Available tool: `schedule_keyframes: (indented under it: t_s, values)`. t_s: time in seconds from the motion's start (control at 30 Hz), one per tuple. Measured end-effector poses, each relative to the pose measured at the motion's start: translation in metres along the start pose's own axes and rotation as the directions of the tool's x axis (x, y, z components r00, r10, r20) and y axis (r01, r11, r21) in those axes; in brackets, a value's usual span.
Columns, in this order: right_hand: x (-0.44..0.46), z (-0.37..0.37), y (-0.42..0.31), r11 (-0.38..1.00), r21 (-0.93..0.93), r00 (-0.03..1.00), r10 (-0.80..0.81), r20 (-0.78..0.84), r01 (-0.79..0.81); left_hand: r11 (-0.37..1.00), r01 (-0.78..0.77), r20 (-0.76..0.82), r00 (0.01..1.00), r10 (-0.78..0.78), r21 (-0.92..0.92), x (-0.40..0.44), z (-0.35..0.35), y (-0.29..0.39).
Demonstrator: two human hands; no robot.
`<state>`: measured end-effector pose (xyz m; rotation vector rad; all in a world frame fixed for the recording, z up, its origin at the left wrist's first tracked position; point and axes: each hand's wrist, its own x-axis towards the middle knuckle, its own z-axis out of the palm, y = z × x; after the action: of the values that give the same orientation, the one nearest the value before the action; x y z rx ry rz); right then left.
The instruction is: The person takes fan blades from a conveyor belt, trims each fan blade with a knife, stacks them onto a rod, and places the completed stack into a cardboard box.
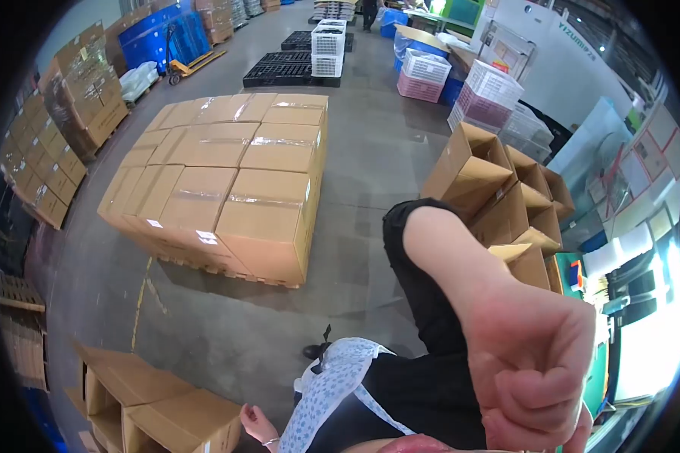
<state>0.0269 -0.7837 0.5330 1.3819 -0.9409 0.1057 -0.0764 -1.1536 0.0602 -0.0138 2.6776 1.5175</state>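
Observation:
My right hand (536,370) is raised close to the camera at the right, its fingers curled into a fist. I see nothing in it, though its lower edge runs out toward the frame's bottom. The forearm comes back from a bent elbow with a black sleeve (423,294). Low at the left, my left hand (258,424) hangs beside an open cardboard box (185,415), wearing a thin bracelet. Its fingers are loosely bent and apart, holding nothing I can see. A white apron with blue flowers (329,392) covers my front.
A pallet of taped cardboard boxes (234,174) stands ahead. Open empty cartons (499,189) are grouped at the right, near a green-topped bench (597,377). Behind are plastic crates (491,94), black pallets (279,69) and a yellow pallet jack (196,66). A person (369,13) stands far off.

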Motion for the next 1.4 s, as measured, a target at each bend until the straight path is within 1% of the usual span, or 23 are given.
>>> schedule_keyframes:
  t_s: [0.07, 0.13, 0.2, 0.3, 0.4, 0.47, 0.5, 0.57, 0.6, 0.63, 0.7, 0.73, 0.8, 0.87, 1.0, 1.03, 1.1, 1.13, 1.23, 1.27, 1.3, 1.37, 1.4]
  values:
    - [-0.023, 0.017, 0.014, 0.997, -0.047, 0.998, 0.056, -0.022, -0.057, 1.0, -0.018, -0.014, 1.0, 0.018, -0.007, 0.026, 0.004, 0.006]
    - [-0.038, 0.029, 0.028, 0.993, -0.115, 0.999, 0.021, -0.04, -0.026, 0.999, -0.033, -0.037, 0.999, 0.034, 0.023, 0.039, 0.007, -0.007]
    - [-0.052, 0.041, 0.047, 0.995, -0.102, 0.998, -0.02, -0.054, 0.014, 0.999, 0.033, 0.039, 0.999, -0.033, 0.004, 0.047, 0.015, -0.068]
    - [-0.065, 0.062, 0.061, 0.997, -0.081, 0.998, -0.006, -0.06, 0.001, 0.991, 0.128, 0.141, 0.981, -0.132, 0.041, 0.06, 0.025, -0.12]
    - [-0.074, 0.09, 0.065, 0.991, -0.13, 0.998, 0.02, -0.065, -0.029, 0.973, 0.219, 0.154, 0.961, -0.228, 0.072, 0.072, 0.017, -0.119]
    - [-0.077, 0.114, 0.069, 0.989, -0.147, 0.997, -0.005, -0.077, -0.007, 0.985, 0.17, 0.072, 0.983, -0.169, -0.009, 0.08, 0.007, -0.14]
    - [-0.078, 0.129, 0.074, 0.99, -0.139, 0.996, -0.037, -0.085, 0.025, 0.987, 0.158, 0.073, 0.985, -0.157, -0.01, 0.088, -0.001, -0.154]
    - [-0.078, 0.162, 0.079, 0.992, -0.124, 0.993, -0.031, -0.11, 0.018, 0.992, 0.13, 0.074, 0.989, -0.129, -0.008, 0.112, -0.023, -0.171]
    - [-0.077, 0.182, 0.079, 0.993, -0.115, 0.992, 0.011, -0.129, -0.026, 0.991, 0.137, 0.101, 0.986, -0.135, -0.011, 0.12, -0.04, -0.176]
    - [-0.075, 0.202, 0.08, 0.994, -0.095, 0.99, 0.035, -0.136, -0.048, 0.989, 0.145, 0.129, 0.981, -0.142, -0.013, 0.127, -0.063, -0.137]
    - [-0.072, 0.243, 0.083, 0.996, -0.047, 0.988, 0.063, -0.139, -0.07, 0.987, 0.162, 0.192, 0.968, -0.159, -0.001, 0.149, -0.105, -0.134]
    - [-0.069, 0.264, 0.085, 0.997, -0.015, 0.989, 0.073, -0.131, -0.075, 0.984, 0.178, 0.229, 0.957, -0.176, 0.012, 0.16, -0.127, -0.152]
    - [-0.064, 0.304, 0.084, 0.996, -0.091, 0.993, -0.013, -0.119, 0.002, 0.985, 0.17, 0.214, 0.963, -0.162, -0.019, 0.17, -0.164, -0.183]
    - [-0.058, 0.345, 0.085, 0.995, -0.088, 0.991, -0.063, -0.117, 0.053, 0.991, 0.106, 0.111, 0.989, -0.096, -0.086, 0.177, -0.201, -0.213]
    - [-0.044, 0.412, 0.098, 0.997, 0.023, 0.995, -0.073, -0.074, 0.075, 0.995, 0.1, 0.016, 0.995, -0.1, -0.007, 0.222, -0.258, -0.277]
    - [-0.041, 0.423, 0.101, 0.997, 0.04, 0.996, -0.07, -0.054, 0.072, 0.994, 0.106, 0.007, 0.994, -0.106, 0.015, 0.23, -0.268, -0.293]
    - [-0.035, 0.447, 0.099, 0.997, 0.058, 0.99, -0.049, -0.132, 0.057, 0.992, 0.126, 0.007, 0.992, -0.126, 0.028, 0.239, -0.281, -0.318]
    - [-0.036, 0.456, 0.101, 0.997, 0.055, 0.99, -0.04, -0.137, 0.048, 0.99, 0.139, 0.017, 0.99, -0.139, 0.024, 0.244, -0.283, -0.326]
    - [-0.04, 0.476, 0.105, 0.999, 0.033, 0.996, -0.007, -0.09, 0.01, 0.968, 0.234, 0.099, 0.969, -0.226, -0.09, 0.242, -0.275, -0.344]
    - [-0.036, 0.47, 0.091, 0.963, 0.119, 0.97, 0.244, 0.009, -0.244, 0.971, 0.222, 0.08, 0.973, -0.215, -0.09, 0.236, -0.27, -0.345]
    - [-0.028, 0.456, 0.065, 0.857, 0.18, 0.875, 0.467, 0.124, -0.483, 0.974, 0.211, 0.054, 0.977, -0.207, -0.086, 0.23, -0.264, -0.344]
    - [-0.027, 0.454, 0.051, 0.645, 0.241, 0.688, 0.686, 0.235, -0.725, 0.974, 0.21, 0.001, 0.978, -0.21, -0.089, 0.212, -0.26, -0.341]
    - [-0.03, 0.458, 0.056, 0.659, 0.24, 0.701, 0.679, 0.217, -0.713, 0.971, 0.217, -0.023, 0.975, -0.22, -0.096, 0.198, -0.257, -0.338]
